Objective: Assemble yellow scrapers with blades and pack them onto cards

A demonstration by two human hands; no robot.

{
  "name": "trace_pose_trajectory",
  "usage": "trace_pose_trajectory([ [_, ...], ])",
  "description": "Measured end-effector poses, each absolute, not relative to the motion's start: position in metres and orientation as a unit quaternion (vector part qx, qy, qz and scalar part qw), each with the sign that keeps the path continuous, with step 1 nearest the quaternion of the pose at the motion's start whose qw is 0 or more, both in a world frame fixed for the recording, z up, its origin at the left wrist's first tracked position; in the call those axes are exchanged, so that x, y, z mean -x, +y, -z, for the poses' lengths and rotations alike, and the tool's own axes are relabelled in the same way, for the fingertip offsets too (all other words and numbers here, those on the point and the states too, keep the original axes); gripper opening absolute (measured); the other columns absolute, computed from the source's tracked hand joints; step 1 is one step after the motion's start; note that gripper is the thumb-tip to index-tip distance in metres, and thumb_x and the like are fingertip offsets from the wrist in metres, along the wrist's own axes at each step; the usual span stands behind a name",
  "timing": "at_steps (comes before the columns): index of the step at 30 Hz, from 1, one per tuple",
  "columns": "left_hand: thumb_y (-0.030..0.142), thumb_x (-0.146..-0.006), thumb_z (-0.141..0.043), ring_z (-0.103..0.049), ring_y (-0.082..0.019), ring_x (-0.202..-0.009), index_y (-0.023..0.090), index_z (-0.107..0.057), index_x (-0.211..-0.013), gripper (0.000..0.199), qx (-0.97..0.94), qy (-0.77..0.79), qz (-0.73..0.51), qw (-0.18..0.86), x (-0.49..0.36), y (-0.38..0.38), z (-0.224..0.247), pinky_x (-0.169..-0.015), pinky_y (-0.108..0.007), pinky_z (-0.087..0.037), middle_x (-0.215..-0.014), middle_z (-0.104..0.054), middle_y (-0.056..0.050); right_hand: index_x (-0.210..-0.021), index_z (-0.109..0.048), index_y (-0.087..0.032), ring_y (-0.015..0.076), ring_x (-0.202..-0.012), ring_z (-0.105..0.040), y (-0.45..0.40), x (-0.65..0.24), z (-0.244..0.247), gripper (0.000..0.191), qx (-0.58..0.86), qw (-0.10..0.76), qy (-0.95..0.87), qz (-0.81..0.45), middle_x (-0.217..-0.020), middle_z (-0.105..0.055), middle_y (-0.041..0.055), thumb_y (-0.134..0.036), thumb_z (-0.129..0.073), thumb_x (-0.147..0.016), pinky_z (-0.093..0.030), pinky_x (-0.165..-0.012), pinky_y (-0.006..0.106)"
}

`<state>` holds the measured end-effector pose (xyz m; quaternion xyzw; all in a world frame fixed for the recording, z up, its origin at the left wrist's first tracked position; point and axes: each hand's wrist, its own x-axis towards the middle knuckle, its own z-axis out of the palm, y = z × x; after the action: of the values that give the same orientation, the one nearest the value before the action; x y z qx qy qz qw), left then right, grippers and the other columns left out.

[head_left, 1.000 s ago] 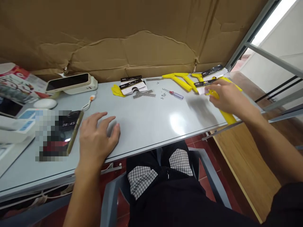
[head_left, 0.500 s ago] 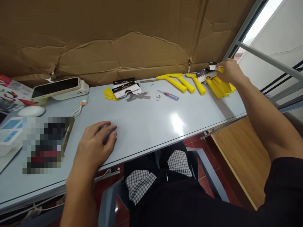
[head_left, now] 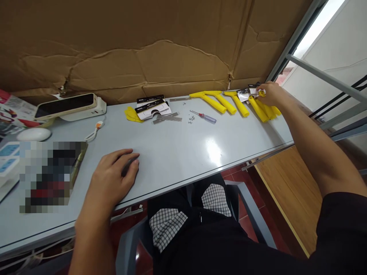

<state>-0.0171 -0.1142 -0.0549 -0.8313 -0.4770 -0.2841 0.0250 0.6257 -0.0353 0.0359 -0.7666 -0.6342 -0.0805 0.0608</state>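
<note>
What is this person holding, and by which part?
The right hand appears to pinch a yellow plastic piece by its upper end; the left hand holds nothing, resting on the table.

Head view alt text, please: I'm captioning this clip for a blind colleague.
A person's right hand reaches over yellow handles and card packets at the far end of a pale grey table. The left hand rests on the tabletop. A screwdriver and small metal parts lie mid-table.
</note>
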Motion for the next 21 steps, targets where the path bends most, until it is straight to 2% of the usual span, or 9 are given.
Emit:
trace_pose_trajectory([
  [6,0.040,-0.106,-0.054,-0.070,-0.038,-0.121,0.020,-0.078,-0.114,0.032,0.829,-0.487,0.274,0.013,0.017,-0.115,0.053,-0.110,-0.058,-0.058,-0.126,-0.078,-0.017,-0.143,-0.072,-0.008,0.0226,-0.112,-0.056,-0.041,-0.624,-0.033,0.045,0.761,0.079,-0.638,0.091,-0.140,-0.067,0.0253,-0.027,-0.074,-0.102,-0.035,-0.091,0.039],
  [10,0.039,-0.107,-0.053,-0.070,-0.039,-0.123,0.017,-0.078,-0.115,0.035,0.830,-0.490,0.268,0.003,0.017,-0.116,0.052,-0.113,-0.058,-0.057,-0.126,-0.078,-0.019,-0.133,-0.077,-0.009,0.0230,-0.109,-0.056,-0.041,-0.623,-0.030,0.039,0.761,0.088,-0.636,0.092,-0.137,-0.068,0.0258,-0.028,-0.078,-0.099,-0.035,-0.090,0.039],
  [14,0.039,-0.107,-0.052,-0.070,-0.037,-0.126,0.020,-0.078,-0.116,0.033,0.826,-0.496,0.267,-0.004,0.017,-0.116,0.053,-0.116,-0.057,-0.055,-0.128,-0.077,-0.017,-0.132,-0.078,-0.012,0.0236,-0.109,-0.057,-0.043,-0.622,-0.025,0.037,0.761,0.096,-0.633,0.102,-0.139,-0.067,0.0250,-0.028,-0.077,-0.098,-0.037,-0.089,0.039],
  [21,0.040,-0.109,-0.050,-0.069,-0.038,-0.125,0.019,-0.078,-0.116,0.036,0.829,-0.497,0.257,-0.012,0.017,-0.116,0.052,-0.115,-0.057,-0.054,-0.128,-0.077,-0.019,-0.132,-0.077,-0.007,0.0320,-0.130,-0.054,-0.045,-0.598,-0.027,0.039,0.752,0.140,-0.623,0.161,-0.144,-0.065,0.0276,-0.033,-0.066,-0.105,-0.038,-0.099,0.042],
])
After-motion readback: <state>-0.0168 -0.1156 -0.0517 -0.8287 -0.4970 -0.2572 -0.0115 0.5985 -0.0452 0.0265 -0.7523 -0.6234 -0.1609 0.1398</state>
